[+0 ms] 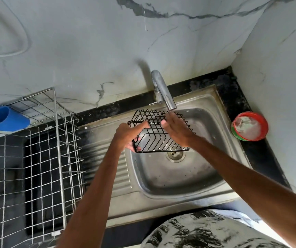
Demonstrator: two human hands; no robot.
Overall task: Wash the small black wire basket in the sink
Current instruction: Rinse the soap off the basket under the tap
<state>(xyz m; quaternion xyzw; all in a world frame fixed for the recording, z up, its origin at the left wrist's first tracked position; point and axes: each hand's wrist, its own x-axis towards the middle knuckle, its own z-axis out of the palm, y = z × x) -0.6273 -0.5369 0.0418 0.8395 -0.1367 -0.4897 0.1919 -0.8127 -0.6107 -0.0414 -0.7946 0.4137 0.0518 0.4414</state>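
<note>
Black basket (161,140) sits under the tap (163,92) (sink (161,176) catches runoff): left hand (127,136) has its grip clamped on 1 end, right hand (177,129) lies flat-fingered to rub.

Small black wire basket (161,135), tilted, over the steel sink (179,178).

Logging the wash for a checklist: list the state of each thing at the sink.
sink, drain unplugged, no standing water.
tap, flow cannot be told.
black wire basket, held tilted above the sink, under the tap.
left hand, grips the basket's left end.
right hand, laid over the basket's far side; grip unclear.
red tub, lidless, whitish contents.
steel rack, upright on the counter.
</note>
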